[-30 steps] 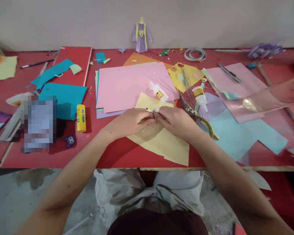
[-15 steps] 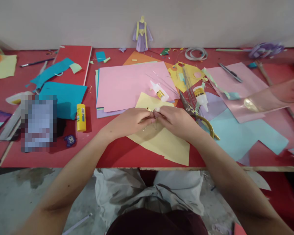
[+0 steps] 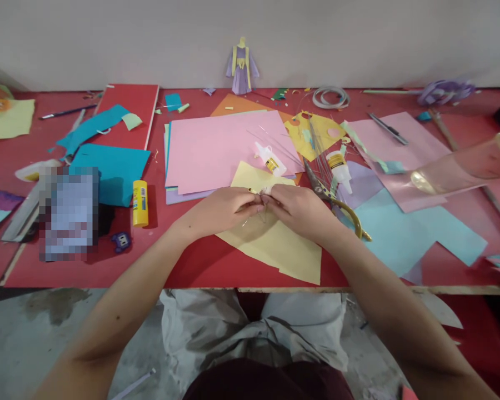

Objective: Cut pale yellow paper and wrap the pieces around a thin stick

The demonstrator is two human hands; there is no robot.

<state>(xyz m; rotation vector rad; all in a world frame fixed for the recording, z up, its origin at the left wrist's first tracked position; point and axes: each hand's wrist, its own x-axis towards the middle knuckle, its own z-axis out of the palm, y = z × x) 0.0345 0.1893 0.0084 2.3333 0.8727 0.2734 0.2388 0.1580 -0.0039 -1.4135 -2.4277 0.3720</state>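
Observation:
My left hand and my right hand meet fingertip to fingertip above a pale yellow sheet of paper. Both are closed in a pinch around a thin wire, whose fine strands stick out below the fingers. Small yellow and white bits show just above the fingertips, but most of what they grip is hidden. Just beyond the hands, a small white glue bottle lies on pink sheets. Yellow-handled snips rest beside my right wrist.
Left of my arms stand a yellow glue stick and teal paper. A second glue bottle, loose wires and light blue paper lie to the right. Against the wall stands a paper doll. A clear bottle lies far right.
The view has tilted slightly, so the tabletop sits a little lower in the picture. Both hands keep the same pinch in nearly the same place.

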